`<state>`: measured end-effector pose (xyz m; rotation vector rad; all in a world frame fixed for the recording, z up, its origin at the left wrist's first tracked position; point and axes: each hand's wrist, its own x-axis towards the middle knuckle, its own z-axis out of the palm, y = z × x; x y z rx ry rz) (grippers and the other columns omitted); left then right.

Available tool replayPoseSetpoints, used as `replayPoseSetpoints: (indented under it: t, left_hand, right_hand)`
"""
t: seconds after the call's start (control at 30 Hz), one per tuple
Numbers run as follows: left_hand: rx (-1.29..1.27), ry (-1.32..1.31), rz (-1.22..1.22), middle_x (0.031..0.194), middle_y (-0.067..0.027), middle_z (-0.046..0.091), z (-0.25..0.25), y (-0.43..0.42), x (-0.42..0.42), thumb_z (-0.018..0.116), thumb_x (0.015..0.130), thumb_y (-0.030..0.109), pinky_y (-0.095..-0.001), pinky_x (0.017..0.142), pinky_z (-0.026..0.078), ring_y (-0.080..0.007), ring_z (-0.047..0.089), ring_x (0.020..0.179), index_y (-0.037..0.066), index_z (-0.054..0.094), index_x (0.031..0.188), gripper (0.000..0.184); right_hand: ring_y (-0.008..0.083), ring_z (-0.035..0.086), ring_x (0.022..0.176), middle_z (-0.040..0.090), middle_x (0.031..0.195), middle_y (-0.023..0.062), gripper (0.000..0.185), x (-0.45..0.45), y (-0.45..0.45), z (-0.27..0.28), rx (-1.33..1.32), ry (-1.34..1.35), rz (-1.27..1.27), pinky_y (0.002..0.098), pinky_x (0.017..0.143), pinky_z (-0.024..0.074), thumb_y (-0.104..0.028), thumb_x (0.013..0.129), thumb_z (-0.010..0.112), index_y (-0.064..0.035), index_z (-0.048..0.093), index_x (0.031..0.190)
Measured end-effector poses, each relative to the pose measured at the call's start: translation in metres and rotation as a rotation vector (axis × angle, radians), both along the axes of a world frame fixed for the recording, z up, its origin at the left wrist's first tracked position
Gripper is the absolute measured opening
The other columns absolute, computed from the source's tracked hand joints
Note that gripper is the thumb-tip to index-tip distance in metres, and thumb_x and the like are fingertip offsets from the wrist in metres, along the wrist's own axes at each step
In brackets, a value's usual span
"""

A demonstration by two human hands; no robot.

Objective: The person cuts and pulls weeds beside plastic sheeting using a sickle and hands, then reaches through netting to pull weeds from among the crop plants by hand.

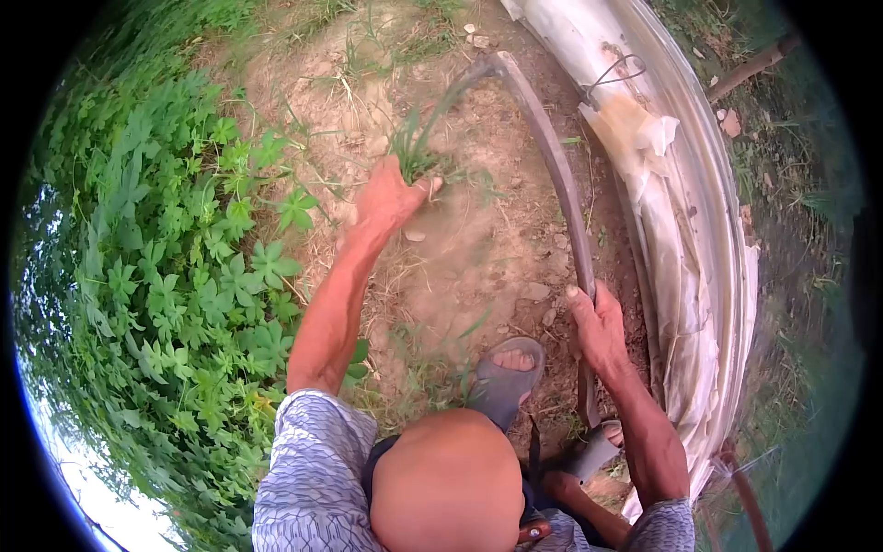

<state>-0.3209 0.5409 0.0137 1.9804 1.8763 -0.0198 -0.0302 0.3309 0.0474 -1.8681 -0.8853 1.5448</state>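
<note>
My left hand [394,195] is closed around a tuft of green grass [418,147] just above the bare soil. In my right hand [602,329] is the long wooden handle of a sickle [550,152], with the fingers wrapped round it. The handle runs up and away from me and bends sharply at its far end. From there the thin blade [474,75] points left and down toward the grass tuft; its tip is blurred. The lower end of the handle hangs beside my right foot.
Dense leafy green vines [193,304] grow along the left. On the right lies a long roll of whitish plastic sheeting [676,239] with a wire loop [616,78] on it. My sandalled foot [509,373] stands on dry soil [460,267] with small stones and weeds.
</note>
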Motion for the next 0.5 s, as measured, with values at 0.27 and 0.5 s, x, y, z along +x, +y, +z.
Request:
replayPoseSetpoints:
  t: [0.27, 0.5]
  left_hand:
    - [-0.122, 0.059, -0.137, 0.081, -0.0249, 0.061, -0.019, -0.025, 0.014, 0.058, 0.084, 0.04, -0.0465, 0.069, 0.046, -0.0421, 0.059, 0.078, 0.001, 0.055, 0.099, 0.042]
    - [-0.58, -0.191, -0.578, 0.088, -0.0224, 0.062, -0.001, -0.084, 0.015, 0.057, 0.084, 0.035, -0.047, 0.074, 0.046, -0.0382, 0.06, 0.085, 0.006, 0.055, 0.111, 0.04]
  right_hand:
    - [0.0132, 0.048, 0.052, 0.049, 0.063, 0.0036, 0.029, 0.027, -0.07, -0.016, -0.124, -0.078, 0.061, 0.03, 0.047, 0.0422, -0.033, 0.092, 0.054, -0.0041, 0.051, 0.095]
    - [0.0069, 0.034, 0.037, 0.036, 0.054, -0.0036, 0.025, 0.028, -0.07, 0.006, -0.354, 0.376, -0.174, 0.0247, 0.032, 0.0306, -0.031, 0.094, 0.052, -0.0108, 0.042, 0.084]
